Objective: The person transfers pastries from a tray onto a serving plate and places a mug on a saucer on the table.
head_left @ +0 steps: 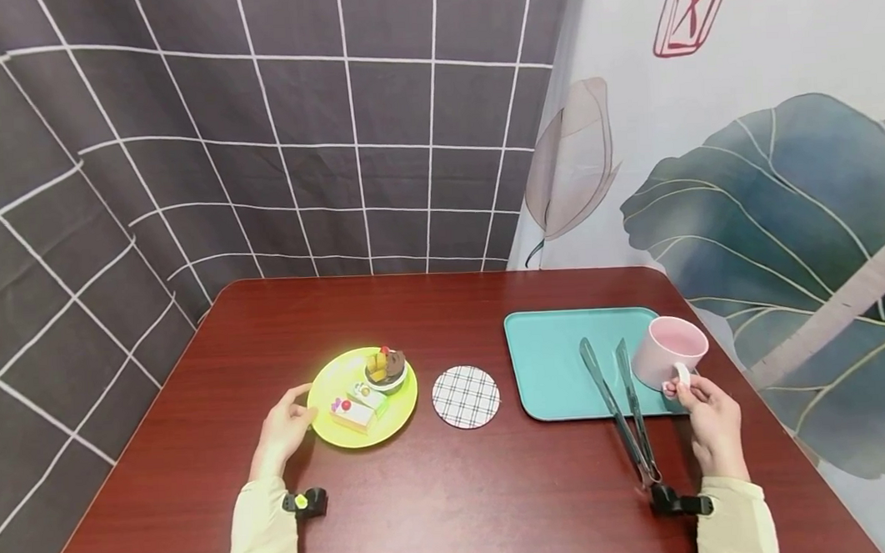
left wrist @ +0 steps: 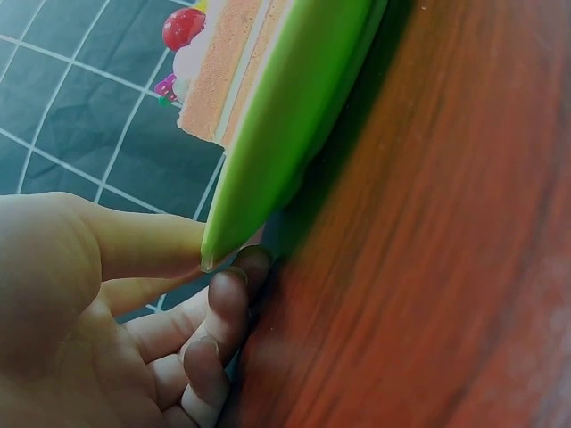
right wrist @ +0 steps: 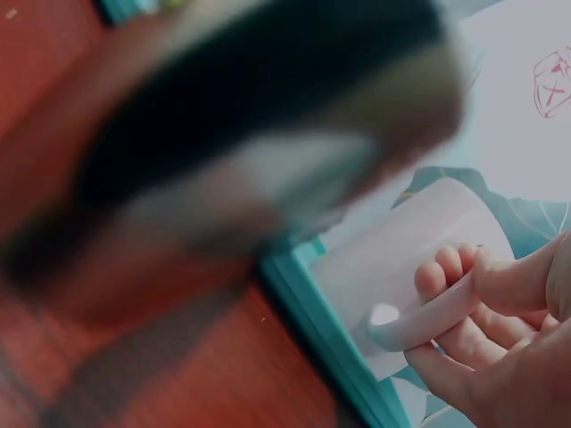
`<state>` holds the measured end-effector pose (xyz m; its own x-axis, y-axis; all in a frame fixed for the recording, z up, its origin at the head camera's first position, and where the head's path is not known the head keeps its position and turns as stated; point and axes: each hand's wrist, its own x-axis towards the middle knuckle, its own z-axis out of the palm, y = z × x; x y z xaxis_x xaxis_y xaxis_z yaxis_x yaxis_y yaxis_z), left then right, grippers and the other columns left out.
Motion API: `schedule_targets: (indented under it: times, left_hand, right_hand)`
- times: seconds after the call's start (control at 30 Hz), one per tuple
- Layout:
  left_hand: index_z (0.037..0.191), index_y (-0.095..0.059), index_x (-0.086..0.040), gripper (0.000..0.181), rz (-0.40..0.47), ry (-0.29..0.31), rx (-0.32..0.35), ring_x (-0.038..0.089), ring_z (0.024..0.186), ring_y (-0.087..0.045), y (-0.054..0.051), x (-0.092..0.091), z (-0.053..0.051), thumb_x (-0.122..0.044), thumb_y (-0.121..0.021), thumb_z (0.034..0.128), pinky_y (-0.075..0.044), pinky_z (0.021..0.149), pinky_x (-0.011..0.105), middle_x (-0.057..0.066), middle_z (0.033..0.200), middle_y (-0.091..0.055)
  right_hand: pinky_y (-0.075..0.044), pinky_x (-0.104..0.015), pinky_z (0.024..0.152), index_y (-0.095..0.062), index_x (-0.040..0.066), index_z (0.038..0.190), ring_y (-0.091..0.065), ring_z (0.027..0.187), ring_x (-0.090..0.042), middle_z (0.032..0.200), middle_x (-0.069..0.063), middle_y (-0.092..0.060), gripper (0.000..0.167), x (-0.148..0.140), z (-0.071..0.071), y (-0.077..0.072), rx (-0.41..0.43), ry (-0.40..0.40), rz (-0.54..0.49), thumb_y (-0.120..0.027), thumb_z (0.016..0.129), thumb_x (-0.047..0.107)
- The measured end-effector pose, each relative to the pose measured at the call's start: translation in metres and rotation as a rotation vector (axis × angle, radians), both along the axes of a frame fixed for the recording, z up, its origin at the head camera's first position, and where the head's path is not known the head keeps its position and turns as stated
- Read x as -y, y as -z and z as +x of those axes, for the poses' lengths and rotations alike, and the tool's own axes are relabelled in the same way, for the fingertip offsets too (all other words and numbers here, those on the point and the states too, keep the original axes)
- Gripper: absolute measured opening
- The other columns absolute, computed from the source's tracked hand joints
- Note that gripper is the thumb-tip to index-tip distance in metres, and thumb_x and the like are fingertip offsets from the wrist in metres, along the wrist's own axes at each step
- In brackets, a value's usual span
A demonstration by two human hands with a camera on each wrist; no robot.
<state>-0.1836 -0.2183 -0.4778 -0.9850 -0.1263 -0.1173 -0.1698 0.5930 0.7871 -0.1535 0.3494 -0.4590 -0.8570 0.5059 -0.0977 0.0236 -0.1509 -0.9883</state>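
A yellow-green plate [head_left: 326, 429] lies on the left of the table, and my left hand [head_left: 283, 427] pinches its left rim between thumb and fingers. On it sit a cake slice [head_left: 354, 416], a greenish piece of cake [head_left: 369, 395] and a small bowl of dessert [head_left: 385, 371]. In the left wrist view the thumb [left wrist: 147, 245] lies on the rim of the plate [left wrist: 268, 169]. My right hand [head_left: 713, 425] grips the handle of a pink mug [head_left: 664, 352] at the tray's right end. The right wrist view shows fingers around the handle [right wrist: 428, 323].
A turquoise tray [head_left: 548, 363] lies on the right of the brown table [head_left: 439, 494]. Metal tongs [head_left: 614, 401] rest across it, their joined end past its front edge near my right wrist. A round checked coaster [head_left: 466, 397] lies between plate and tray. Curtains hang behind.
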Motion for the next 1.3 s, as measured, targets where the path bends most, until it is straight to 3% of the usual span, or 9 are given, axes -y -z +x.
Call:
schedule_targets:
  times: [0.27, 0.5, 0.93, 1.1, 1.3]
  left_hand:
    - [0.138, -0.046, -0.003, 0.048, 0.004, -0.001, -0.004, 0.026, 0.085, -0.062, -0.001, 0.001, -0.001, -0.009, -0.055, 0.0911, -0.042, 0.076, 0.032, 0.022, 0.091, -0.068]
    - [0.137, -0.046, -0.003, 0.047, 0.004, -0.002, -0.006, 0.028, 0.087, -0.063, -0.002, 0.001, -0.001, -0.009, -0.055, 0.0915, -0.043, 0.078, 0.033, 0.023, 0.093, -0.068]
    - [0.137, -0.046, -0.002, 0.047, -0.004, 0.005, -0.007, 0.026, 0.085, -0.062, -0.002, 0.0, 0.002, -0.01, -0.054, 0.0914, -0.043, 0.076, 0.033, 0.023, 0.092, -0.068]
    - [0.136, -0.046, -0.001, 0.047, -0.008, 0.009, -0.017, 0.025, 0.083, -0.061, -0.002, -0.001, 0.002, -0.009, -0.054, 0.0906, -0.042, 0.075, 0.032, 0.023, 0.091, -0.068]
    - [0.136, -0.046, -0.001, 0.047, 0.002, 0.01, -0.016, 0.023, 0.081, -0.062, -0.002, 0.0, 0.002, -0.009, -0.054, 0.0907, -0.043, 0.075, 0.032, 0.022, 0.09, -0.068]
  right_hand:
    - [-0.052, -0.013, 0.067, -0.074, 0.012, 0.076, -0.068, 0.063, -0.004, 0.066, 0.005, -0.072, 0.025, 0.008, 0.006, -0.005, -0.064, 0.104, -0.17, -0.059, 0.09, -0.003]
    - [-0.053, -0.016, 0.065, -0.075, 0.006, 0.08, -0.069, 0.062, -0.009, 0.068, -0.002, -0.072, 0.02, 0.019, 0.013, -0.019, -0.182, 0.102, -0.24, -0.061, 0.088, -0.005]
    - [-0.052, -0.016, 0.071, -0.075, 0.001, 0.087, -0.07, 0.067, -0.009, 0.071, -0.003, -0.074, 0.015, 0.047, 0.029, -0.038, -0.341, 0.005, -0.156, -0.061, 0.088, -0.005]
    - [-0.05, -0.017, 0.075, -0.073, -0.001, 0.089, -0.069, 0.069, -0.009, 0.072, -0.002, -0.073, 0.014, 0.064, 0.029, -0.042, -0.368, -0.042, -0.048, -0.06, 0.089, -0.005]
    - [-0.052, -0.017, 0.073, -0.071, -0.007, 0.092, -0.07, 0.071, -0.008, 0.076, -0.001, -0.074, 0.015, 0.085, 0.024, -0.04, -0.423, -0.163, 0.042, -0.056, 0.091, -0.007]
